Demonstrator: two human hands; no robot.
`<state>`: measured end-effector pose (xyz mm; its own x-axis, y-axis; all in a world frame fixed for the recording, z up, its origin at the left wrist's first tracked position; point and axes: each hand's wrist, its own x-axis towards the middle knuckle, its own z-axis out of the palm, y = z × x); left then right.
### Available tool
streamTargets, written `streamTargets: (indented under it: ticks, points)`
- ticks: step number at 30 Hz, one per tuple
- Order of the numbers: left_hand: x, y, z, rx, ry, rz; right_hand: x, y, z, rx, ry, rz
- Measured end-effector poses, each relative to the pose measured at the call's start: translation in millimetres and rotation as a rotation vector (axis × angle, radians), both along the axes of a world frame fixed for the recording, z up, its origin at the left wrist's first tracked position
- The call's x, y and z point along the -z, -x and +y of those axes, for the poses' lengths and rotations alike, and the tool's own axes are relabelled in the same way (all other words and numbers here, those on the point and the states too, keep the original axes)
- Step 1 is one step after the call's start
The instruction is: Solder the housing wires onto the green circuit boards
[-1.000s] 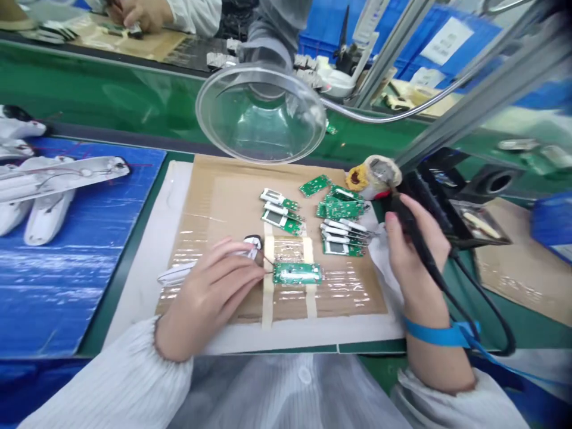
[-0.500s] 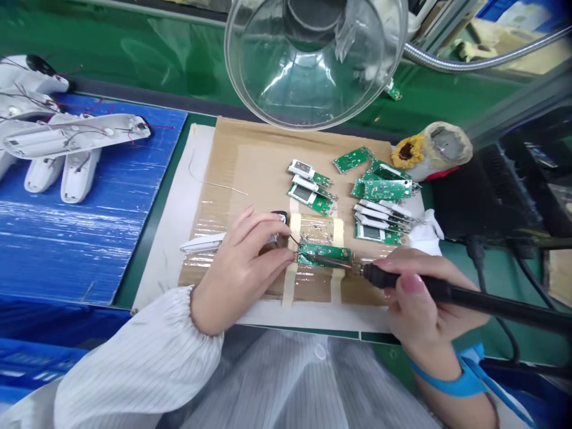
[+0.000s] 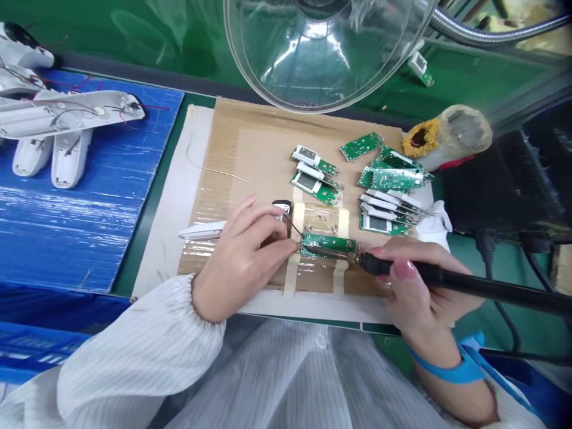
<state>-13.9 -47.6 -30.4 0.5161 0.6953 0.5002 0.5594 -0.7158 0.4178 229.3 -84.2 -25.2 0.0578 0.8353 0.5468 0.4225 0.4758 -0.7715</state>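
My right hand [image 3: 424, 286] grips a black soldering iron [image 3: 402, 271]. Its tip reaches left over a green circuit board [image 3: 333, 242], close to the board's left end. At that same end my left hand [image 3: 250, 256] pinches a thin wire [image 3: 292, 224] between thumb and fingers. A dark wire runs from there towards a white housing [image 3: 203, 230] with a black end, partly hidden under my left hand. The board lies on a cardboard sheet [image 3: 259, 143], between two strips of pale tape. Whether the iron's tip touches the wire end, I cannot tell.
Several green boards with small screens [image 3: 379, 220] lie at the right of the cardboard. A yellow sponge [image 3: 420, 137] sits in a holder behind them. Above hangs a clear hood [image 3: 308, 89]. Several wired white housings [image 3: 71, 155] rest on a blue sheet [image 3: 120, 226] at left.
The view has shifted slightly, so the bench sits higher in the picture. The iron's tip has moved a little towards the board's left end. Both hands keep their grips.
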Motion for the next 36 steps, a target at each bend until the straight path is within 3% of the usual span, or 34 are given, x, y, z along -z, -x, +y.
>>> streamTargets:
  ticks: [20, 36]
  points:
    - [-2.1, 0.7, 2.5, 0.009, 0.042, -0.029, -1.5, -1.8, 0.9, 0.001, 0.027, -0.004]
    - [0.7, -8.3, -2.5, -0.055, 0.032, -0.022, -3.5, -4.7, 2.7, -0.095, -0.016, -0.074]
